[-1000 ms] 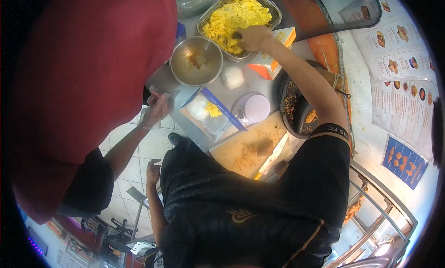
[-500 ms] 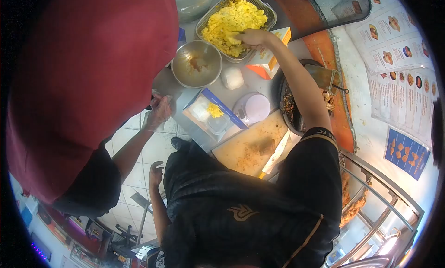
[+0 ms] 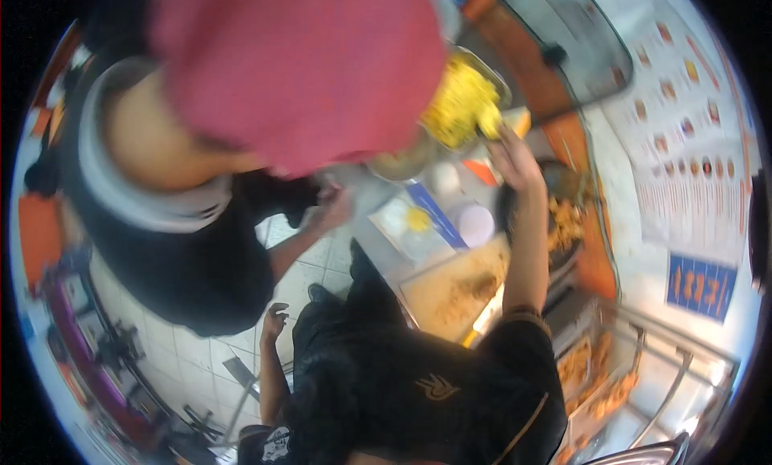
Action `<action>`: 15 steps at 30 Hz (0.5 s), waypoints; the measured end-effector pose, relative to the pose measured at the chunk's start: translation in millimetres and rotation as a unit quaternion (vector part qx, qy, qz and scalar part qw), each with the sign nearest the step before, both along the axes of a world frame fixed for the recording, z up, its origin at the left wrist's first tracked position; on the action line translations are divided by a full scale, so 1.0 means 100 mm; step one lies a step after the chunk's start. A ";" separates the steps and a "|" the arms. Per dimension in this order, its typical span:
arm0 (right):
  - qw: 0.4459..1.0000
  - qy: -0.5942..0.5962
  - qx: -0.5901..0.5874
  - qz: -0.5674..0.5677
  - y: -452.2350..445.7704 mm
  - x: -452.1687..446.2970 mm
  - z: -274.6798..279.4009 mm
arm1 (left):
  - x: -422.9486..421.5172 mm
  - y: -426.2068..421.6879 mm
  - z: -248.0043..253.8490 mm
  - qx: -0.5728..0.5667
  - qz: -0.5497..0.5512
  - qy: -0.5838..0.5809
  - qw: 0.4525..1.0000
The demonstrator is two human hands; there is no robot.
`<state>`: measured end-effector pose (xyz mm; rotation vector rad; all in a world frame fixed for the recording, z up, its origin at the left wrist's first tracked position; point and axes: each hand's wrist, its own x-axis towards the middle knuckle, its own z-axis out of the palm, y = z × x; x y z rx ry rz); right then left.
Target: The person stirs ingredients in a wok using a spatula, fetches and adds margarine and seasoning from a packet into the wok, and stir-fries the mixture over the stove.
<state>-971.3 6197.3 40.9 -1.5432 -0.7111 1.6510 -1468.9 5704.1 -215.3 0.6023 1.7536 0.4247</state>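
L hand (image 3: 275,322) hangs over the floor off the table's (image 3: 374,260) L side, fingers loosely curled & apart, nothing seen in them; cutting bd (image 3: 450,298) w/ knife (image 3: 487,310) lies at the near edge, then lilac-topped tub (image 3: 473,225) & open box (image 3: 408,226) just beyond. Farther out, R hand (image 3: 515,161) is at the tray's (image 3: 505,85) near R corner, fingers pinching a small dark item, type too blurred to tell, w/ yellow clump (image 3: 488,119) on it; yellow food (image 3: 462,99) fills the tray toward the far edge, part hidden by co-worker's red cap (image 3: 305,71).
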 end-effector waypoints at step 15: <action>0.965 -0.002 -0.100 0.243 -3.47 -2.71 1.01 | -1.64 -1.50 -0.72 0.130 0.079 0.104 0.983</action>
